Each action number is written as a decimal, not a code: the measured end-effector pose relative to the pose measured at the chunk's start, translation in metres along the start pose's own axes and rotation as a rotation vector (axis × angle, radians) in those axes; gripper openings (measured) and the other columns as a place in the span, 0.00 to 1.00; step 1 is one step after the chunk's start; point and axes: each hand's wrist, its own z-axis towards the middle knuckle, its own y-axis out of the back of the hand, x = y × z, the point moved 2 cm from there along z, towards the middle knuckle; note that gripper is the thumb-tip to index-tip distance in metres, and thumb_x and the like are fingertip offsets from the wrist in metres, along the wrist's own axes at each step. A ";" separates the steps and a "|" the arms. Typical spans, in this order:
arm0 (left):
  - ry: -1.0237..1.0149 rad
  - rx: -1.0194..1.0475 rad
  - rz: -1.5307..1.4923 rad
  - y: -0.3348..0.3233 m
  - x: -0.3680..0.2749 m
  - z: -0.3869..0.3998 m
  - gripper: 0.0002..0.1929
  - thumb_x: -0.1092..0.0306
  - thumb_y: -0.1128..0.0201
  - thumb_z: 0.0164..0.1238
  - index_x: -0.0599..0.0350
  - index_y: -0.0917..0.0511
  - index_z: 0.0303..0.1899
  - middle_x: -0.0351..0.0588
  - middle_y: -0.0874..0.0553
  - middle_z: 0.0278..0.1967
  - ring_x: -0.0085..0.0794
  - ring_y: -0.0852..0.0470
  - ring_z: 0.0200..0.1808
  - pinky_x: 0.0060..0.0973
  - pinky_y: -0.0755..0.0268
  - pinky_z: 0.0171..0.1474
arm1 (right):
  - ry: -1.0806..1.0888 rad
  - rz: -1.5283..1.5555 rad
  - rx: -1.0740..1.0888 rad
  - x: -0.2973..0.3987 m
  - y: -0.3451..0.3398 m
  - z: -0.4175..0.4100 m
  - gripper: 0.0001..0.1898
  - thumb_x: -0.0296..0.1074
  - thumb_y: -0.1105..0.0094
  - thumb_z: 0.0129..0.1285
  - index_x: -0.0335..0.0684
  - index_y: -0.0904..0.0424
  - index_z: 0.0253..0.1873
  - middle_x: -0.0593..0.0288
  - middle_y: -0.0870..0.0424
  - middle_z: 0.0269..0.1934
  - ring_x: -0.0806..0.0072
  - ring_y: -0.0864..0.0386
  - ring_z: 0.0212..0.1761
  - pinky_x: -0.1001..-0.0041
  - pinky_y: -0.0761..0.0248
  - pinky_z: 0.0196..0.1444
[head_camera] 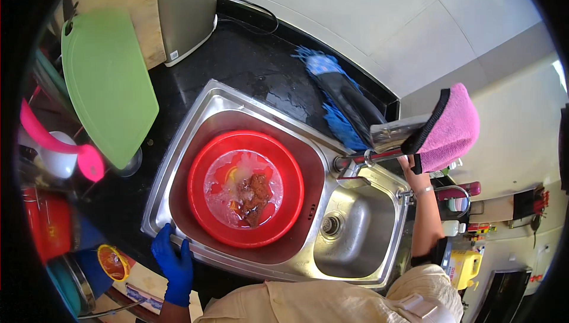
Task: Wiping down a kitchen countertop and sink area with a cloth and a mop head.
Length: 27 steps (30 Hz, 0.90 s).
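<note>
My left hand [172, 258], in a blue rubber glove, rests at the front left rim of the stainless steel sink [200, 252], thumb and fingers apart, with nothing in it. My right hand [413, 172] is bare and reaches past the tap [355, 163]. A pink cloth [451, 134] with black edging hangs by the tap and covers its fingers, so what it touches is hidden. In the larger bowl sits a red plastic basin [293, 198] of cloudy water. A wet brown cloth-like lump [255, 198] lies in that water. The smaller bowl [355, 243] shows its drain strainer.
A blue fringed item with a black part [342, 96] lies behind the tap. Leftward are a green cutting board [109, 87], a pink ladle [91, 163] and an orange strainer [113, 263]. A grey appliance [189, 12] stands at the back; a yellow jug [464, 269] is at right.
</note>
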 end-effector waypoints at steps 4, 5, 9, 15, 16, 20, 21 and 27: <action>-0.015 0.011 -0.012 0.003 0.000 -0.001 0.26 0.72 0.38 0.56 0.62 0.33 0.58 0.53 0.25 0.53 0.46 0.31 0.55 0.40 0.44 0.60 | -0.128 -0.070 0.018 0.002 0.032 -0.007 0.14 0.40 0.45 0.62 0.42 0.24 0.50 0.48 0.21 0.37 0.50 0.24 0.41 0.57 0.32 0.44; -0.031 0.013 -0.032 0.003 0.000 0.001 0.26 0.72 0.38 0.55 0.62 0.33 0.58 0.53 0.25 0.53 0.47 0.31 0.55 0.40 0.44 0.59 | -0.105 -0.255 -0.051 -0.002 0.030 -0.005 0.16 0.42 0.45 0.63 0.42 0.25 0.52 0.48 0.20 0.34 0.50 0.23 0.37 0.57 0.31 0.40; -0.023 -0.004 -0.010 0.001 0.000 -0.001 0.27 0.73 0.38 0.54 0.62 0.33 0.58 0.53 0.25 0.52 0.47 0.30 0.54 0.40 0.44 0.59 | -0.121 -0.080 -0.044 0.001 0.000 0.041 0.18 0.45 0.45 0.63 0.44 0.26 0.54 0.50 0.20 0.33 0.51 0.22 0.35 0.58 0.31 0.38; -0.024 0.004 0.078 0.006 -0.007 -0.002 0.27 0.74 0.37 0.54 0.62 0.33 0.58 0.54 0.25 0.52 0.47 0.31 0.54 0.39 0.44 0.59 | -0.170 0.162 0.028 0.059 -0.035 0.124 0.24 0.54 0.48 0.63 0.51 0.29 0.60 0.50 0.19 0.30 0.54 0.20 0.32 0.60 0.29 0.32; -0.041 0.000 0.066 0.003 -0.009 0.001 0.27 0.74 0.37 0.54 0.62 0.33 0.58 0.54 0.25 0.52 0.47 0.31 0.54 0.39 0.44 0.59 | -0.147 0.159 0.011 0.066 -0.026 0.143 0.23 0.54 0.50 0.63 0.54 0.30 0.60 0.49 0.19 0.31 0.53 0.20 0.33 0.59 0.29 0.33; -0.022 0.006 0.118 -0.003 0.000 -0.004 0.27 0.72 0.37 0.54 0.62 0.32 0.58 0.54 0.25 0.52 0.47 0.31 0.55 0.39 0.44 0.60 | -0.147 0.182 0.013 0.101 -0.034 0.175 0.23 0.54 0.50 0.63 0.52 0.29 0.59 0.48 0.19 0.31 0.52 0.20 0.33 0.58 0.28 0.34; -0.027 0.005 0.110 -0.005 0.006 -0.006 0.27 0.72 0.37 0.54 0.62 0.32 0.58 0.54 0.25 0.52 0.46 0.30 0.55 0.40 0.44 0.61 | -0.158 0.178 0.000 0.101 -0.035 0.174 0.22 0.54 0.49 0.63 0.52 0.28 0.58 0.48 0.19 0.30 0.51 0.20 0.33 0.58 0.28 0.34; -0.003 -0.002 0.016 -0.001 -0.004 -0.004 0.27 0.74 0.38 0.56 0.62 0.33 0.59 0.53 0.24 0.53 0.45 0.31 0.56 0.38 0.45 0.61 | -0.200 -0.019 0.009 0.016 -0.008 0.024 0.21 0.55 0.49 0.63 0.49 0.25 0.54 0.47 0.19 0.29 0.49 0.21 0.32 0.57 0.28 0.34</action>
